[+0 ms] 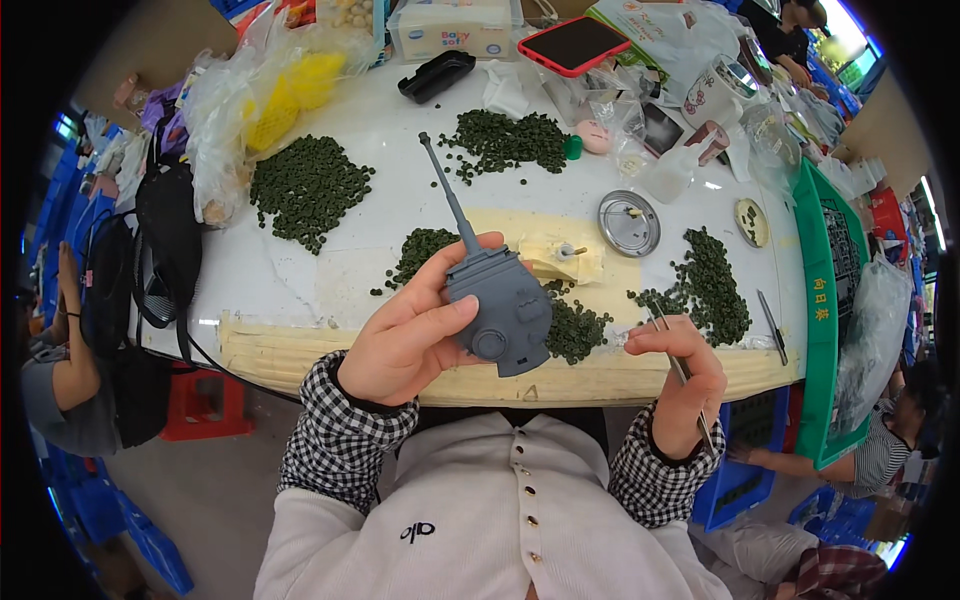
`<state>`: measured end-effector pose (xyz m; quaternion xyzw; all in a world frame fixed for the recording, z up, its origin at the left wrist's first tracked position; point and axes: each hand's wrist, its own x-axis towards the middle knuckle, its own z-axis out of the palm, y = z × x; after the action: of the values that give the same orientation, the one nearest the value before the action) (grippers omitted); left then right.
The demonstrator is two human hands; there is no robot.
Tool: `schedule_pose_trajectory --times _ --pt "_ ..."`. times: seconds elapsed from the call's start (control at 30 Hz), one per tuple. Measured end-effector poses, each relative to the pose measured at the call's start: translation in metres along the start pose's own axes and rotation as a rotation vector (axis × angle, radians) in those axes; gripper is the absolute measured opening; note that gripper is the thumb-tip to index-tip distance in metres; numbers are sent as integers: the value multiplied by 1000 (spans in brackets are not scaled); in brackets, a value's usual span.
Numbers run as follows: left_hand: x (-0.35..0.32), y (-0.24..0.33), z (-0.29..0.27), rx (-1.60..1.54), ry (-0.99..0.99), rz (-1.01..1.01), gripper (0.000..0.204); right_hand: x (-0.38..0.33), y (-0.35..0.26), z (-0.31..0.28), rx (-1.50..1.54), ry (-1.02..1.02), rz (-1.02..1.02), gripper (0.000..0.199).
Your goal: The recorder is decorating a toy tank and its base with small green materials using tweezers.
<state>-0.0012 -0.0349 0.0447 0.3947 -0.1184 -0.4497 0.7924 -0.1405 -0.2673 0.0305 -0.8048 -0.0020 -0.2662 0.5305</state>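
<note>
My left hand (415, 325) is closed around a grey model tank turret (500, 310), thumb on its top, its long gun barrel (450, 195) pointing away to the far left. In my right hand (690, 385) a pair of metal tweezers (672, 350) is gripped, tips up and slanting left, apart from the turret. Beyond the turret are a pale yellow block (560, 262) with a small pin on top and a round metal lid (629, 223). Small dark green parts lie in piles around them, one pile (575, 330) beside the turret and another (710, 290) beyond the tweezers.
More green pieces form heaps at the left (310, 190) and back (510, 142). A red-cased phone (573, 46), a black case (437, 76) and plastic bags line the far side. A green crate (822, 330) stands at the right; a thin metal tool (772, 325) lies near it. Other people sit at both sides.
</note>
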Motion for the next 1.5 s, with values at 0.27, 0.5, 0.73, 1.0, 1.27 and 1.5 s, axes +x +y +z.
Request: schedule_pose_trajectory --times 0.27,0.5,0.73,1.0,1.27,1.5 --pt "-2 -3 -6 -51 -24 -10 84 -6 -6 11 77 -90 -4 82" --pt "-4 -4 -1 4 -10 9 91 -7 -5 14 75 -109 -46 79" --pt "-1 -9 1 106 1 54 92 -8 -4 15 60 -120 -47 79" --pt "0 -14 2 118 33 103 88 -20 -10 26 319 -142 70 68" --pt "-1 -16 1 192 39 147 88 -1 -19 45 85 -208 -237 50" --pt "-6 -15 11 182 61 194 91 2 -15 35 -152 -114 -393 29"
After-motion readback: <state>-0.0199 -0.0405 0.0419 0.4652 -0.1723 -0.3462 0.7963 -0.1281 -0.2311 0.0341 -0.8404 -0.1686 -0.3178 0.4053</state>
